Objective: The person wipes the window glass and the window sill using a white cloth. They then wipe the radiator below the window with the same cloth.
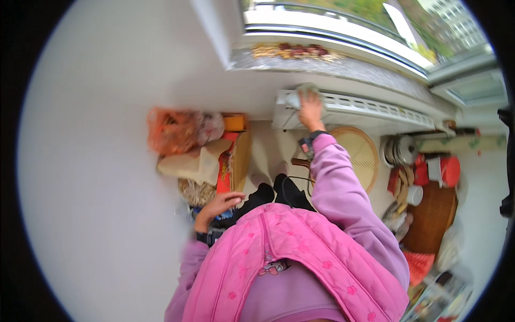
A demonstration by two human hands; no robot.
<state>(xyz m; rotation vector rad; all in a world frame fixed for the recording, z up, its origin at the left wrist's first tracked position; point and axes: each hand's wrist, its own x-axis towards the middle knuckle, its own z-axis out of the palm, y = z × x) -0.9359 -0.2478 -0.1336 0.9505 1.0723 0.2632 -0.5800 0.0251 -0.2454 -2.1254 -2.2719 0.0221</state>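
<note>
My right hand point(309, 110) reaches forward to the left end of the white radiator point(354, 103) under the window. Its fingers press on a pale greyish cloth point(308, 87) lying over the radiator's slotted top; part of the cloth is hidden under the hand. Down at my left side, my left hand point(221, 206) holds nothing, its fingers stretched out to the right. Closest to it are the cardboard box point(244, 155) and a clear bag of tan dried food point(197, 191), whose kind I cannot make out.
Above the radiator, a stone sill point(370, 73) carries dark red and tan dried pieces point(300, 51) below the window. An orange plastic bag point(170, 131) sits on the box. A round woven seat point(351, 153) stands beside my right arm. Pots point(401, 149) and a brown board point(432, 214) are at right.
</note>
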